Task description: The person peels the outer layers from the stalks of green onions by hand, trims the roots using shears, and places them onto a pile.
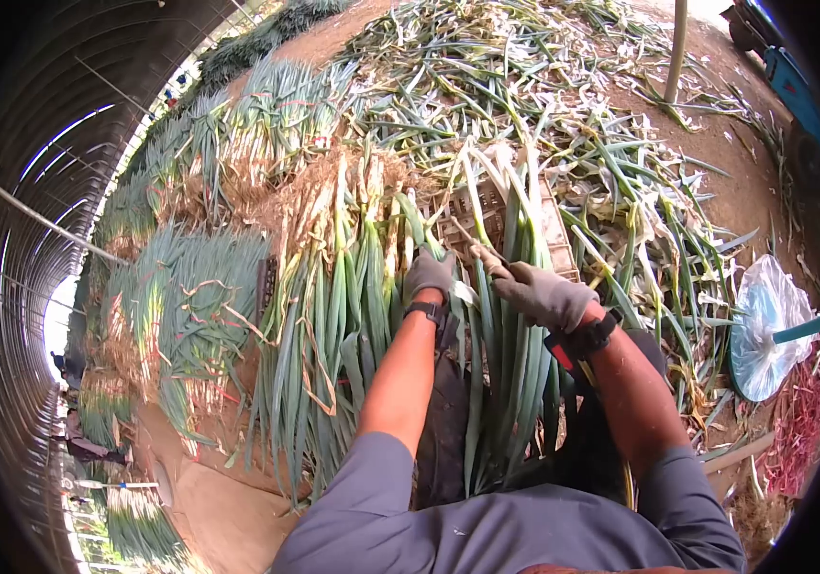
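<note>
place: farm greenhouse | arched hoop roof (37, 191) | bundled green onions (190, 306)

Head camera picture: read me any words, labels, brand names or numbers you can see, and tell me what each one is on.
There is no readable text.
The gloves on the left hand and right hand: no print shows.
The wrist straps: no print shows.
The plastic crate behind the green onions: no label shows.
The blue vehicle at the top right: no markings can be made out.
</note>
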The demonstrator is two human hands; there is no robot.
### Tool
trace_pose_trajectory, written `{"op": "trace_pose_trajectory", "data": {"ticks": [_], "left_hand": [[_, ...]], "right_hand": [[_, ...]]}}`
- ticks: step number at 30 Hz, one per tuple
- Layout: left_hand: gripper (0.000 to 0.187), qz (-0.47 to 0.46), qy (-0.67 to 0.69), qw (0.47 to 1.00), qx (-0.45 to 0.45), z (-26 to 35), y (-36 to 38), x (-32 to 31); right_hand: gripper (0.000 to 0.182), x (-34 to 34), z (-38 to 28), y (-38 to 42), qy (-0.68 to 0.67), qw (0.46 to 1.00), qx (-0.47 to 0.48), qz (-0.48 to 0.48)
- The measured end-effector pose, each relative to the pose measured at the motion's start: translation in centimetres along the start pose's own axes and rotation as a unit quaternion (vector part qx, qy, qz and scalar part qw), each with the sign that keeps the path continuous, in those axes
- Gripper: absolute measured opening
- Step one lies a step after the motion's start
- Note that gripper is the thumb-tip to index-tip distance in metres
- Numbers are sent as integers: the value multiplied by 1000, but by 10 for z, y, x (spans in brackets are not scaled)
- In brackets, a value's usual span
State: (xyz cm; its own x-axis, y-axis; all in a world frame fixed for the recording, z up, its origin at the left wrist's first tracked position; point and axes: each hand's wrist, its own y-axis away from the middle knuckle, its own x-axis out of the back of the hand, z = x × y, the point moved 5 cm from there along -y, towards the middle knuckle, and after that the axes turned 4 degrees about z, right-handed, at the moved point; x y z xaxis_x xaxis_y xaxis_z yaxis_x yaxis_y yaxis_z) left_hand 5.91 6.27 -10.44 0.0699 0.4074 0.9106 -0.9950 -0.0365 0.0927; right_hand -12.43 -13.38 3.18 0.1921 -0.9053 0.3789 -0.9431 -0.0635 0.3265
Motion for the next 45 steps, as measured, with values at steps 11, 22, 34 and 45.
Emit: {"op": "trace_pose_trajectory", "data": {"ticks": [11, 22, 34, 45], "left_hand": [[43, -160, 501, 850, -21, -10, -35, 90], [64, -222, 495, 831, -124, 46, -6, 73], [62, -205, 445, 851, -192, 67, 32, 147], [42, -147, 412, 876, -202, 164, 4, 139]], "right_hand": [[62, 18, 10, -10, -108, 993, -36, 11], [48, 10, 1, -1, -143, 989, -44, -4], [45, 42, 15, -3, -272, 961, -18, 53], [39, 57, 23, 10, -389, 915, 21, 107]]}}
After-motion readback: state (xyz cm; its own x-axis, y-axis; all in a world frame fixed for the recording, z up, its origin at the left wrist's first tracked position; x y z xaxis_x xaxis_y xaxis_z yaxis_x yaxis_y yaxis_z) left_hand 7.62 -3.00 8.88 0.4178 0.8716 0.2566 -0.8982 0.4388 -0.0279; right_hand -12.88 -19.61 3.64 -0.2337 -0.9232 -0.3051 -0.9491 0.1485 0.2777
